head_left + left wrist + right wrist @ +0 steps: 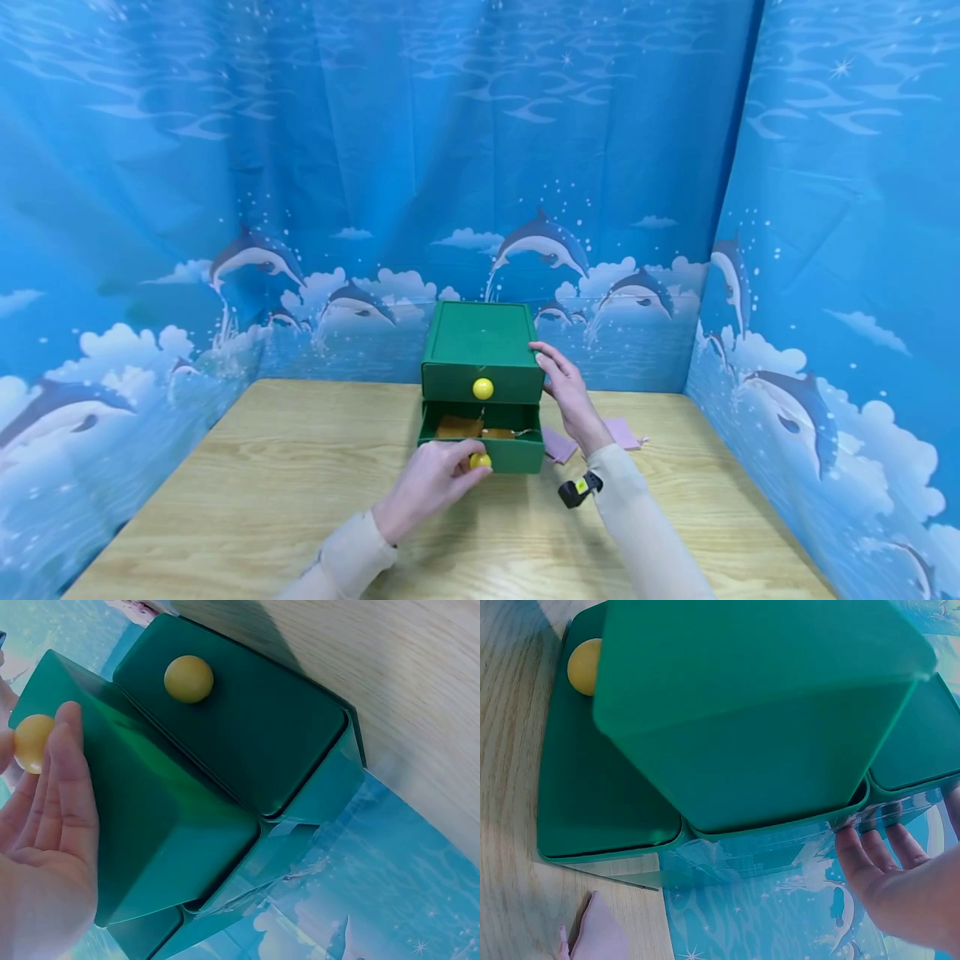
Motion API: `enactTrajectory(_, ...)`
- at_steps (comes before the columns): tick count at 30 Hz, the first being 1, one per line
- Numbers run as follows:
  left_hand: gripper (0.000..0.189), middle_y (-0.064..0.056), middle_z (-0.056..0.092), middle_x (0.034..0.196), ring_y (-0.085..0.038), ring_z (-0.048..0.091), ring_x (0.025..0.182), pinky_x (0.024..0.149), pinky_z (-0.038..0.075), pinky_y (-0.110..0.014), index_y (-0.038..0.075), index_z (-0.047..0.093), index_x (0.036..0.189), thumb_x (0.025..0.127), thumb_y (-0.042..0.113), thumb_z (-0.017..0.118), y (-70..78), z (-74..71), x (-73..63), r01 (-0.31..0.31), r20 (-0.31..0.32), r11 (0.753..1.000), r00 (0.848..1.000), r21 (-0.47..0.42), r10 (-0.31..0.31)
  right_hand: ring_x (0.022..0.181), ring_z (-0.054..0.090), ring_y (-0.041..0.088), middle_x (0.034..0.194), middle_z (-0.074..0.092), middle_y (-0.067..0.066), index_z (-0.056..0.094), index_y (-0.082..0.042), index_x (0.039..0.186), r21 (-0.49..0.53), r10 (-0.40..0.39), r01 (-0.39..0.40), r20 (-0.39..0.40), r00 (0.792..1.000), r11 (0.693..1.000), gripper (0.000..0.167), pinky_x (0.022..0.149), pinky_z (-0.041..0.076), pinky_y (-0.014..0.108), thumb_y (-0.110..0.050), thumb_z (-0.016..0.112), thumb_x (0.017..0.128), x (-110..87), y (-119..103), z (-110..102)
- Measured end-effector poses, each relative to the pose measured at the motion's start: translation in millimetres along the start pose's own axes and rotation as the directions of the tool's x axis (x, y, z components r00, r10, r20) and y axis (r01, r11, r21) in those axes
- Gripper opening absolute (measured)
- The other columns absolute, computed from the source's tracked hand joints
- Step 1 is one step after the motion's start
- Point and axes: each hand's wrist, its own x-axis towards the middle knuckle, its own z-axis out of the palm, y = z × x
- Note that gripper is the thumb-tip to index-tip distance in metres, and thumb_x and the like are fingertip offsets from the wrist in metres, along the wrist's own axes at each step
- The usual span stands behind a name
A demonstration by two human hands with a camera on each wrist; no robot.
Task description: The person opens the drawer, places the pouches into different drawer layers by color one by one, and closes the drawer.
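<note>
A green drawer cabinet [483, 333] stands on the wooden table. Its middle drawer [513, 457] is pulled out, with brown pieces [459, 427] and thin light strings inside. My left hand [433, 483] pinches that drawer's yellow knob [481, 462] between thumb and fingers. In the left wrist view the pinched knob [34, 742] is partly covered by the fingers. Against the cabinet's right side, near the top, rests my right hand [568, 396], its fingers extended. The right wrist view has the right hand [900, 889] touching the cabinet's side. The drawers above and below are pushed in.
Light purple pouches [622, 433] lie on the table [322, 483] to the right of the cabinet, partly hidden by the right arm. A blue curtain [375, 208] printed with dolphins hangs behind and at both sides. A black strapped device [577, 490] is on the right wrist.
</note>
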Motion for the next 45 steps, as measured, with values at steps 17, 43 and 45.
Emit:
enactTrajectory(17,0.020,0.006,0.069,0.082,0.003,0.058,0.065,0.061,0.051,-0.013,0.017,0.068,0.104,0.086,0.019,0.077,-18.0,9.7,13.6,0.057,-0.072,0.998,0.996,0.020,-0.055,0.145,0.031,0.029,0.160,0.028,0.007,0.043,-0.008,0.147,0.003,0.001,-0.001,0.003,1.000,1.000,0.044,0.117,0.028,0.056,-0.026,0.042,0.107,2.4,1,1)
enactTrajectory(43,0.027,0.003,0.069,0.085,-0.003,0.062,0.071,0.066,0.057,-0.027,0.014,0.068,0.110,0.085,0.017,0.078,-30.9,19.4,19.5,0.073,-0.119,0.997,0.990,-0.024,-0.075,0.146,0.030,0.029,0.161,0.027,0.007,0.043,-0.009,0.147,-0.008,0.019,-0.019,-0.011,1.000,1.000,0.044,0.117,0.026,0.056,-0.027,0.042,0.107,-0.9,-2,1)
enactTrajectory(45,0.026,0.004,0.069,0.085,-0.004,0.062,0.071,0.066,0.058,-0.028,0.014,0.069,0.109,0.085,0.017,0.078,-31.4,19.8,19.9,0.074,-0.120,0.997,0.990,-0.026,-0.076,0.146,0.030,0.029,0.161,0.027,0.007,0.043,-0.008,0.147,-0.008,0.019,-0.019,-0.011,1.000,1.000,0.044,0.117,0.026,0.056,-0.027,0.042,0.107,-0.9,-2,1)
